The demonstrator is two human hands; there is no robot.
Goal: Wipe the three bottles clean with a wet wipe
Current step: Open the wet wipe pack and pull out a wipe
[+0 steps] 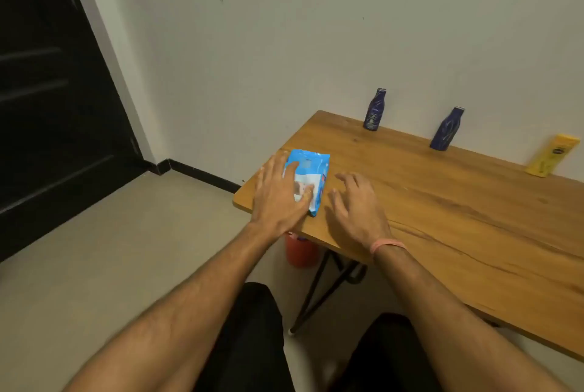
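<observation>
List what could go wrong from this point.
The wipes pack lies near the table corner; pulling a wipe could drag it off unless the left hand pins it. The three bottles stand far along the wall, so a hurried reach might topple one.

Two dark blue bottles stand along the back of the one wooden desk, with one yellow bottle beside them: three bottles altogether. One blue wipes pack. One red bucket underneath.
</observation>
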